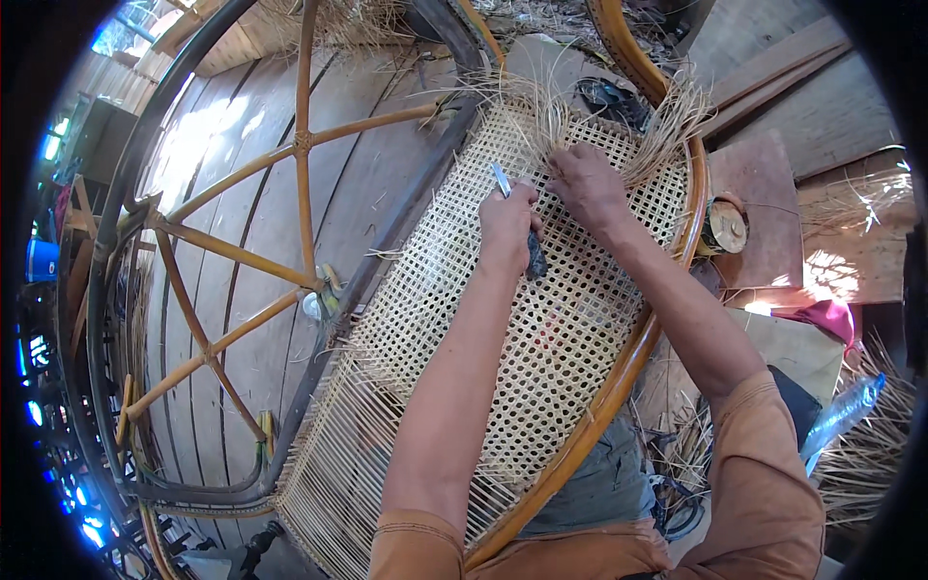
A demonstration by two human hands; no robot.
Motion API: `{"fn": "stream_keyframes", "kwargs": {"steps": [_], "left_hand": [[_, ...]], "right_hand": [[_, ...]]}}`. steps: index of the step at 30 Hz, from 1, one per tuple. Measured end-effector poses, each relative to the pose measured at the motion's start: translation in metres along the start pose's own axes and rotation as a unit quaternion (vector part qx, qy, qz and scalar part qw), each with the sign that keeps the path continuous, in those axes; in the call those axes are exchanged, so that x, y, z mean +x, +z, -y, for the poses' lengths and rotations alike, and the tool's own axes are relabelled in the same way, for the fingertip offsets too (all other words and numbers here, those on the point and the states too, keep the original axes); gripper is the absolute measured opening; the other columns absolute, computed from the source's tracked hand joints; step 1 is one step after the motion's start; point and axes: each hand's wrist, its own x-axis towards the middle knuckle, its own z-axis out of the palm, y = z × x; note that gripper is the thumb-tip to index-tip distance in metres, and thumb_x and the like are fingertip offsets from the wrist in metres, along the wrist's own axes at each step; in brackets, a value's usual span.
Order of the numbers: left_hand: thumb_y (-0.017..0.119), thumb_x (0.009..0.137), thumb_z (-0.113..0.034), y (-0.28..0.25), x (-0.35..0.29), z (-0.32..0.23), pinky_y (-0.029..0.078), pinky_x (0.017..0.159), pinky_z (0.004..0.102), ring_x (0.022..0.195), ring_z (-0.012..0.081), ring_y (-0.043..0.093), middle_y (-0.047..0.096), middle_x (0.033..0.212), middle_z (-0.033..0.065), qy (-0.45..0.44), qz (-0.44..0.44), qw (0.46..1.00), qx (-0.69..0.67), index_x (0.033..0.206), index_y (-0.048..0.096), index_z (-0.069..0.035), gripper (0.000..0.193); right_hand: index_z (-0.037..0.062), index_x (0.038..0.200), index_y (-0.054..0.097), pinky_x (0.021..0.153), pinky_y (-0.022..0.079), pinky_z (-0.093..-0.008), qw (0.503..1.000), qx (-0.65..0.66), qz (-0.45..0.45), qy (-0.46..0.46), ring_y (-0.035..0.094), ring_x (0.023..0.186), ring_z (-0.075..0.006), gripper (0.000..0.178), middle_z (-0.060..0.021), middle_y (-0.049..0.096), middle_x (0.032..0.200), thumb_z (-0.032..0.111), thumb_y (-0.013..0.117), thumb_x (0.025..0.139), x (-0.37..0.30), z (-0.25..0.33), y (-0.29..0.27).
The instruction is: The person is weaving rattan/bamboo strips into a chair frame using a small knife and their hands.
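Observation:
A cane-webbed panel in a rattan frame lies across my lap. Its upper part is woven in an open pattern with holes; toward the lower left only parallel strands show. My left hand is closed round the dark handle of a knife, whose short pale blade points up and away over the webbing. Just right of it, my right hand has its fingers pinched together at the base of a tuft of loose cane strands near the panel's far end. Its fingertips are partly hidden.
The curved frame rail runs along the right, near my lap. Crossed rattan poles rise at the left above the plank floor. At the right stand a round tin, wooden boards and a heap of cane strips.

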Motion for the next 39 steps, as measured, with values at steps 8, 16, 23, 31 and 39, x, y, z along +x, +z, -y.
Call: {"fn": "stream_keyframes", "kwargs": {"steps": [8,16,23,31,39], "left_hand": [[0.059,0.086,-0.017,0.005,-0.005,-0.014,0.039,0.036,0.0249,0.041,0.0104,0.045,0.047,0.062,0.0024,0.040,-0.011,0.999,-0.011,0.092,0.056,-0.002,0.017],[0.063,0.084,-0.017,-0.010,-0.003,-0.011,0.040,0.039,0.0262,0.045,0.0114,0.047,0.056,0.074,0.0069,0.064,-0.062,0.996,0.018,0.092,0.056,0.001,0.021],[0.059,0.087,-0.021,-0.092,-0.029,-0.049,0.038,0.043,0.0246,0.049,0.0096,0.047,0.062,0.078,0.0062,0.141,-0.214,0.965,0.058,0.093,0.061,0.001,0.023],[0.065,0.085,-0.020,-0.265,-0.188,-0.117,0.043,0.048,0.0224,0.054,0.0059,0.046,0.055,0.077,0.0000,0.256,-0.337,0.887,-0.182,0.092,0.057,-0.007,0.017],[0.061,0.087,-0.008,-0.151,-0.319,0.011,0.041,0.046,0.0198,0.049,0.0070,0.047,0.054,0.074,0.0021,0.106,-0.249,0.961,0.054,0.092,0.058,-0.002,0.008]], "right_hand": [[0.0103,0.087,0.067,0.078,0.046,-0.0388,0.994,0.095,0.041,-0.037,0.056,0.088,-0.0297,0.012,-0.0084,0.060,0.091,0.016,0.066,0.077,-0.002,-0.011,-0.003],[0.0056,0.087,0.064,0.080,0.046,-0.0389,0.986,0.157,0.034,-0.034,0.057,0.089,-0.0304,0.013,-0.0119,0.059,0.091,0.018,0.062,0.082,-0.004,-0.014,-0.003],[0.0058,0.089,0.064,0.081,0.047,-0.0414,0.982,0.094,0.134,0.094,0.058,0.093,-0.0329,0.018,-0.0154,0.061,0.095,0.022,0.058,0.085,0.003,-0.010,-0.006],[0.0021,0.097,0.062,0.081,0.047,-0.0425,0.984,-0.014,-0.167,-0.064,0.058,0.089,-0.0360,0.020,-0.0193,0.061,0.093,0.017,0.057,0.083,0.000,0.036,-0.026],[0.0003,0.108,0.060,0.065,0.051,-0.0231,0.579,0.673,0.384,0.253,0.061,0.072,-0.0107,0.027,-0.0038,0.062,0.081,0.021,0.060,0.090,-0.191,0.218,-0.088]]}}
